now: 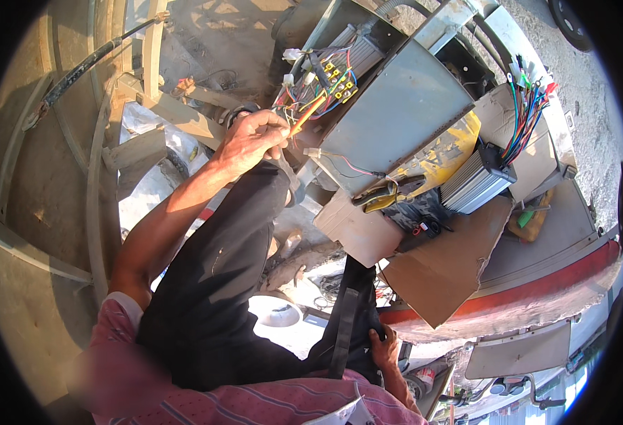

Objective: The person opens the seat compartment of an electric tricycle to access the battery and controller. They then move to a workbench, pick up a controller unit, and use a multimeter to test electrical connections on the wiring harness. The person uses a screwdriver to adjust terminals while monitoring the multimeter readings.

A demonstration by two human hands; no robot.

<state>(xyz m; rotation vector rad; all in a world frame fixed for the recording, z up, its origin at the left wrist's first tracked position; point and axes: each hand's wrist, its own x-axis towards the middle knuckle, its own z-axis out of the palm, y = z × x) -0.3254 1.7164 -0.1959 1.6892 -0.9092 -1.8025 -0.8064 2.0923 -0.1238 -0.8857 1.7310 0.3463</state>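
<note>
My left hand (256, 138) is closed in a pinch around a slim yellow-orange rod-shaped tool (308, 115). The tool slants up and right to a black terminal block (335, 78) with yellow-framed screw terminals. Thin coloured wires surround the block, with white connectors (292, 54) among them. Behind the block sits a finned metal controller box (357, 53), inside an open metal frame. Near the lower middle, my right hand (383, 347) rests against my right thigh with no object visible in it; its fingers are partly hidden.
A grey metal panel (403, 106) stands right of the wiring. Pliers (389, 194) and a second finned controller (478, 179) with a wire bundle (527, 113) lie beside cardboard (449, 255). A wooden frame (95, 177) rises at left. A white bowl (276, 312) sits below my legs.
</note>
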